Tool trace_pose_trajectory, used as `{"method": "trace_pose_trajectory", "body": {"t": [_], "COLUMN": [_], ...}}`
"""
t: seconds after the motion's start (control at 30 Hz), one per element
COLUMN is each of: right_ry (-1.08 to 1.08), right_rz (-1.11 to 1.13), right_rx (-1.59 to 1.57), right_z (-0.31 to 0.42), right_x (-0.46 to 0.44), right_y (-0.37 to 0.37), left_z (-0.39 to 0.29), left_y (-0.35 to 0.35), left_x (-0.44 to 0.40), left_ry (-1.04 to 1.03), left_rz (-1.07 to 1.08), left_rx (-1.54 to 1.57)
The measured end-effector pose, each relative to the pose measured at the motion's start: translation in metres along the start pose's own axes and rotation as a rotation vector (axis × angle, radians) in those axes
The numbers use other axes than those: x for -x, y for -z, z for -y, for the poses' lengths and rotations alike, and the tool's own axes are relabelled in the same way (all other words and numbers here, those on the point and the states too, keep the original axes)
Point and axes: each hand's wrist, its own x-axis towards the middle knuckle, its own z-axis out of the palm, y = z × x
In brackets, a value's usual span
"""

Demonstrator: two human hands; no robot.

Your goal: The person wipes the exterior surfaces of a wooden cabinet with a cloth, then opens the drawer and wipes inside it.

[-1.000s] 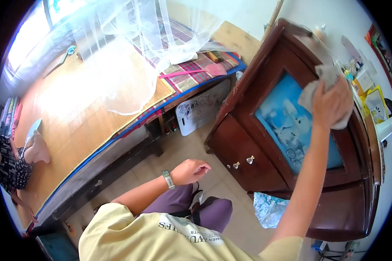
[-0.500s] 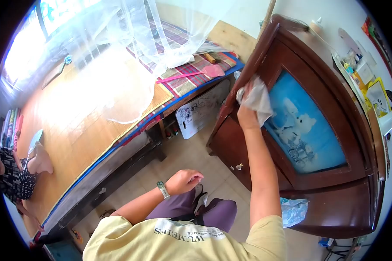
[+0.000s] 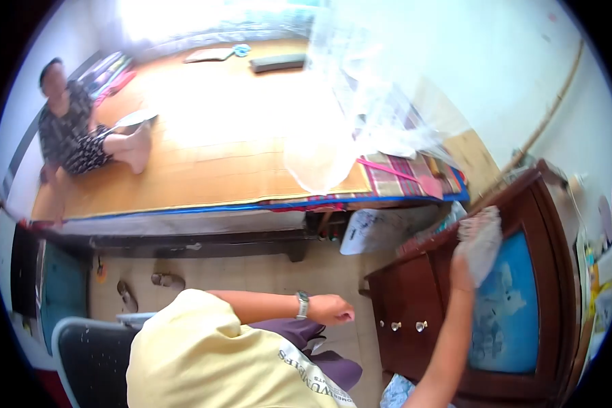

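Observation:
My right hand grips a crumpled whitish cloth and reaches to the upper left edge of a dark reddish-brown wooden cabinet. The cloth covers most of the fingers and lies against the frame beside a blue picture panel. In front of my body, my left hand hangs in a loose fist with nothing visible in it; a watch is on that wrist. Small clear knobs stick out from the cabinet's lower front.
A large bed with a woven mat stretches across the far side. A person sits on its left part. A pink fly swatter lies on plaid bedding under a mosquito net. Shoes and a chair are at left.
My view has swung left and up, bringing in more of the bed and the seated person. My right hand still holds the cloth at the cabinet's edge; my left hand stays curled.

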Motion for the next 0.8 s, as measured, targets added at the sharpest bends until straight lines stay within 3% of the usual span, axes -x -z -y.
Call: {"method": "trace_pose_trajectory", "body": {"t": [0.07,0.23,0.43,0.5,0.6,0.8], "right_ry": [0.152,0.125,0.076,0.049,0.019,-0.004], "right_rz": [-0.174,-0.253,-0.256,-0.254,-0.245,-0.228], "right_rx": [0.244,0.448,0.531,0.561,0.593,0.627], "right_z": [-0.001,-0.051,-0.114,-0.136,-0.163,-0.204], "right_x": [-0.031,-0.050,-0.001,0.025,0.061,0.118], "right_y": [0.023,0.058,0.121,0.149,0.186,0.253], "left_z": [-0.006,-0.025,-0.047,-0.069,-0.085,-0.093], "left_y": [-0.004,-0.001,0.019,0.026,0.019,-0.003], "left_x": [-0.003,-0.006,-0.033,-0.047,-0.061,-0.057], "left_ry": [-0.028,-0.104,-0.215,-0.238,-0.332,-0.283], "left_rz": [0.036,0.017,0.104,0.037,-0.010,0.110], "left_rx": [-0.022,-0.048,-0.250,-0.306,-0.257,-0.212]}}
